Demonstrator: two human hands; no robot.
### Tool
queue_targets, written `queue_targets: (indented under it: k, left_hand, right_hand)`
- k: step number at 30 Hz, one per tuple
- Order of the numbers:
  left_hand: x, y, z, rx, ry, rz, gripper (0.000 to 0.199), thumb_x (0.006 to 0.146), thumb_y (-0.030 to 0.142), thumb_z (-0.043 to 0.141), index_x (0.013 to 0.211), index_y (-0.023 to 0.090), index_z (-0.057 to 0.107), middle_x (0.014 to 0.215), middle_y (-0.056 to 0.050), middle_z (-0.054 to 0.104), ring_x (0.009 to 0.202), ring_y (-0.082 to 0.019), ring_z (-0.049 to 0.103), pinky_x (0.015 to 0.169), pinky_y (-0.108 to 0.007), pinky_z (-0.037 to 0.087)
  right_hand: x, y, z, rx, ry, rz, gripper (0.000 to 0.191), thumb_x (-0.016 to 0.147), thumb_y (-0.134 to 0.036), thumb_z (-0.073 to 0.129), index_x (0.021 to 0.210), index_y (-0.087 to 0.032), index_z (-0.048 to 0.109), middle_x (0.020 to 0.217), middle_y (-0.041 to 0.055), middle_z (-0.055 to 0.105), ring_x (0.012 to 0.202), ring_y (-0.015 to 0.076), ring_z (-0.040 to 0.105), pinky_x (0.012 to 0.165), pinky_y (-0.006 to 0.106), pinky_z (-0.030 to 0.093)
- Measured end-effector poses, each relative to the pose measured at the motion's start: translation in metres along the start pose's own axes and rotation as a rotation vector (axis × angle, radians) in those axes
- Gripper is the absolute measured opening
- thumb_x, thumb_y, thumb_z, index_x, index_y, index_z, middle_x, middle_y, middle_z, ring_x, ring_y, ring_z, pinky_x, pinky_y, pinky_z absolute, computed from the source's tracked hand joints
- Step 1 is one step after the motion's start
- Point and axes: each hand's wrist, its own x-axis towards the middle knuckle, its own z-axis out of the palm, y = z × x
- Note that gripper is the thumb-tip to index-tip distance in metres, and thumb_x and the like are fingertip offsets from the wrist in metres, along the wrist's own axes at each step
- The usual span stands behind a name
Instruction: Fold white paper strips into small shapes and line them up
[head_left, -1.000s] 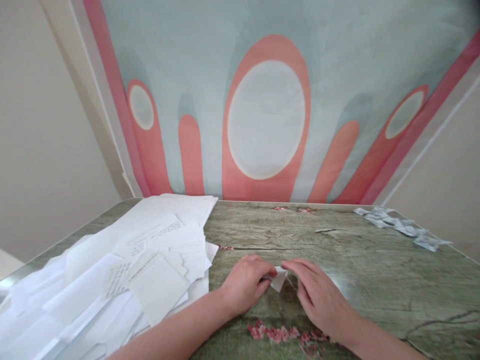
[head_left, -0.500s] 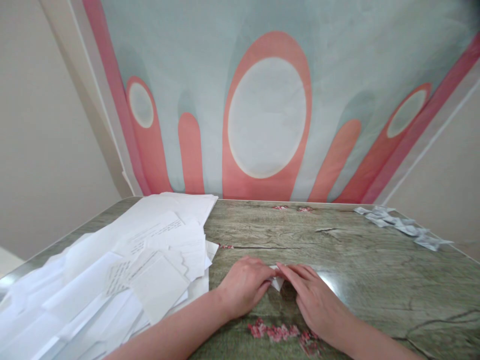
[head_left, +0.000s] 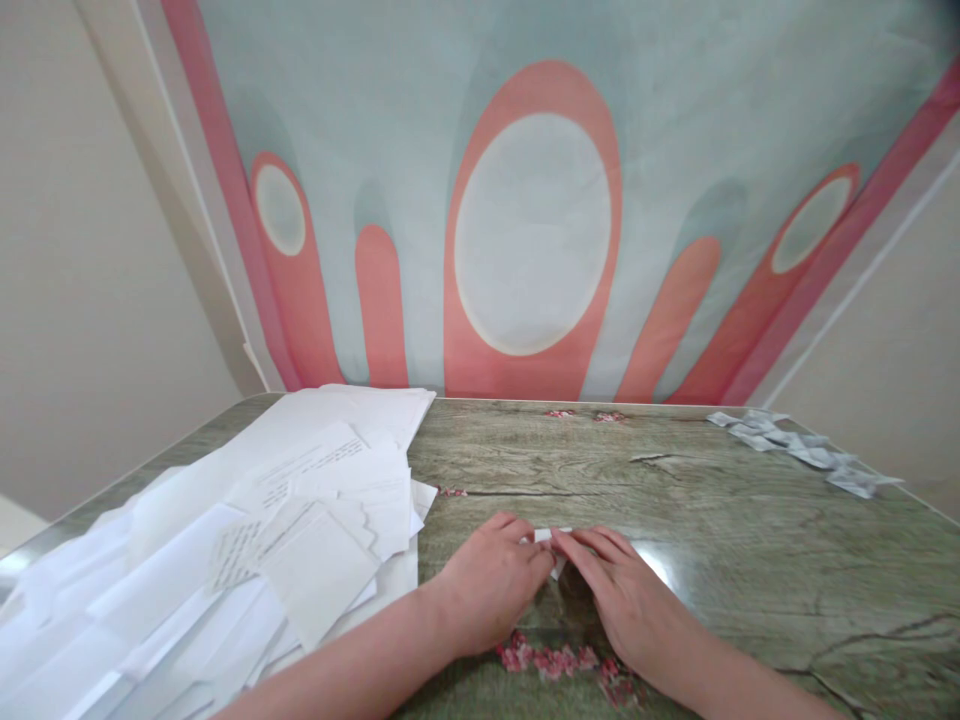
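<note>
A small folded piece of white paper [head_left: 543, 536] is held between my two hands, low over the middle of the table. My left hand [head_left: 499, 580] has its fingers closed on the paper's left side. From the other side, my right hand [head_left: 619, 590] pinches it with thumb and forefinger, the other fingers bent alongside. Parts of the paper are hidden behind my fingers, so its full shape does not show. One white edge sticks up above the fingertips and a small corner points down between the hands.
A spread heap of white paper sheets and scraps [head_left: 322, 570], some printed, covers the table's left side. Several small folded paper pieces [head_left: 806, 452] lie in a row at the far right edge. The wood-patterned table [head_left: 517, 450] with printed pink flowers meets a patterned backdrop [head_left: 420, 150].
My left fingers have shifted on the paper, and its upper white edge now shows more. The lower corner shows less. The heap and the folded pieces lie as before.
</note>
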Motion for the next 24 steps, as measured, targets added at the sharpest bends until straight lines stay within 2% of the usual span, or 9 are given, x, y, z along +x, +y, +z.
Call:
queue_targets:
  k: [3,11,17,24]
  left_hand:
    - [-0.002,0.000,-0.002,-0.004,-0.021,-0.002,0.034,0.074,0.019,0.058,0.107,0.014,0.050,0.094,-0.008,0.064,0.094,-0.023,0.053,0.091,-0.033,0.032]
    - [-0.007,-0.001,-0.002,-0.048,-0.046,-0.009,0.050,0.072,0.018,0.058,0.120,0.017,0.043,0.111,-0.008,0.062,0.110,-0.025,0.047,0.098,-0.036,0.025]
    - [-0.007,-0.001,-0.003,-0.059,-0.042,-0.014,0.045,0.075,0.019,0.055,0.118,0.015,0.045,0.109,-0.009,0.062,0.110,-0.025,0.046,0.099,-0.036,0.026]
    - [-0.005,0.002,-0.006,-0.057,-0.018,-0.021,0.039,0.075,0.020,0.055,0.112,0.015,0.048,0.106,-0.008,0.062,0.100,-0.024,0.050,0.096,-0.035,0.029]
  right_hand:
    - [0.000,0.000,-0.001,-0.054,-0.001,0.024,0.055,0.075,0.000,0.037,0.130,-0.005,0.039,0.108,0.0165,0.061,0.102,0.0231,0.052,0.091,0.043,0.042]
    - [-0.001,0.004,-0.006,-0.143,-0.008,0.047,0.050,0.069,0.003,0.038,0.116,-0.009,0.052,0.097,0.0133,0.064,0.095,0.0225,0.055,0.093,0.043,0.039]
    - [-0.001,0.011,-0.010,-0.093,-0.007,0.088,0.044,0.071,0.003,0.037,0.110,-0.007,0.056,0.093,0.0131,0.064,0.092,0.0221,0.055,0.093,0.044,0.037]
    - [0.000,0.008,-0.004,-0.043,0.045,0.043,0.047,0.077,0.001,0.034,0.120,-0.009,0.049,0.106,0.0142,0.062,0.107,0.0229,0.049,0.092,0.043,0.040]
